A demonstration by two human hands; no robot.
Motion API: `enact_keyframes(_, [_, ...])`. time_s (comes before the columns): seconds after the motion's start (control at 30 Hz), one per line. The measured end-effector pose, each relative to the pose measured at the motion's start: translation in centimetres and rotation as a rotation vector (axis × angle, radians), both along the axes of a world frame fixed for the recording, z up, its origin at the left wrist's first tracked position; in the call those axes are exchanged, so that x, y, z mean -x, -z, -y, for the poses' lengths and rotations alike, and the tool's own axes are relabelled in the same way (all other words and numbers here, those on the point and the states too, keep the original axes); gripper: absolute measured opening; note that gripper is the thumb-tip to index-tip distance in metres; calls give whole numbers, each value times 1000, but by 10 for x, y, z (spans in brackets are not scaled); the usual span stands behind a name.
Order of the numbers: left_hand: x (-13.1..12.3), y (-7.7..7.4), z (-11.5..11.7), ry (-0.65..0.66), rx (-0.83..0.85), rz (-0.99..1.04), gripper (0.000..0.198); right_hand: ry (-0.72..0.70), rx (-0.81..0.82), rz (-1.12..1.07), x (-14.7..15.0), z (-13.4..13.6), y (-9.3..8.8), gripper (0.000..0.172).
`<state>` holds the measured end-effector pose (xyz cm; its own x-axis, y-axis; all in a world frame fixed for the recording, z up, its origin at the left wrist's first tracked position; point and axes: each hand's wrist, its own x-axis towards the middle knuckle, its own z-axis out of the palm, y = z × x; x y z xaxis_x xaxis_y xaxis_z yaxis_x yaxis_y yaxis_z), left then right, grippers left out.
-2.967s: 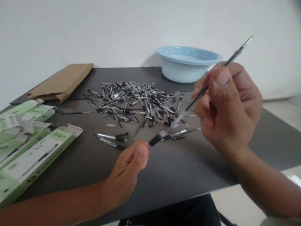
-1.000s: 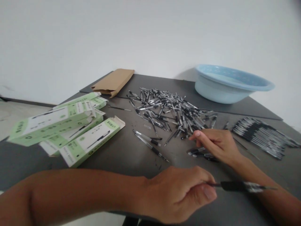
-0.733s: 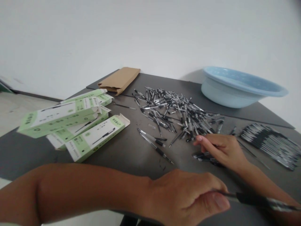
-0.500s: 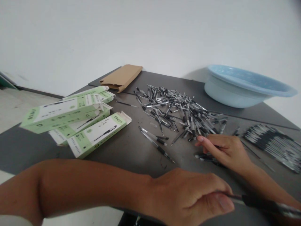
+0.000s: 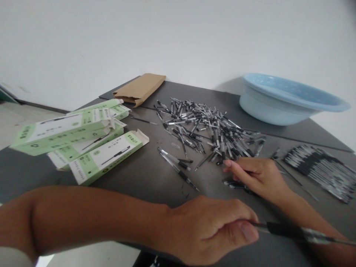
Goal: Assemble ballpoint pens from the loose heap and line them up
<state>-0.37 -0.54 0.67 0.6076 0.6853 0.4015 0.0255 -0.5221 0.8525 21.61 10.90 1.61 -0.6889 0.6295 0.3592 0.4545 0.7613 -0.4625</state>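
In the near foreground my left hand [image 5: 214, 230] is closed on a gel pen [image 5: 286, 230]. The pen has a black grip and a clear barrel, and points right across my right forearm, somewhat blurred. Beyond it, my right hand [image 5: 258, 174] rests at the near edge of a heap of pens [image 5: 208, 122], its fingers curled against the thumb; whatever they pinch is hidden. Several dark pen parts [image 5: 236, 183] lie partly under that hand. Left of it, two loose pens [image 5: 178, 170] lie on the dark table [image 5: 133, 207].
Green and white pen boxes [image 5: 108, 155] are stacked at left. Behind them lies a brown paper envelope [image 5: 141, 89]. A light blue basin [image 5: 278, 107] stands at the back right, with a neat row of pens [image 5: 322, 170] in front. Thin refills [image 5: 294, 178] lie beside the row.
My left hand has shifted left with the pen, so more of the pen's far end shows. The whole view has moved slightly; my right hand keeps nearly the same pose by the heap.
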Motion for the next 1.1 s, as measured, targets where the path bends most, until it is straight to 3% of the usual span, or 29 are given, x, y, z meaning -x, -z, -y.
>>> enact_keyframes(0.2, [-1,1,0,1,-15,33,24,31,15,2,-1,-3,1,42])
enact_keyframes(0.37, [-3,5,-1,19,-15,40,24,119,-30,9,0,-2,6,23])
enact_keyframes(0.5, [-4,6,-1,24,-49,12,28,154,-78,26,3,-7,6,26])
enact_keyframes(0.8, [-4,8,-3,61,-144,-3,37,38,11,395,57,-52,-24,25])
enact_keyframes(0.93, [-3,7,-4,78,-119,-20,38,78,14,431,70,-61,-24,24])
enact_keyframes(1.1, [-3,5,-3,64,-57,2,34,91,32,445,66,-60,-18,24])
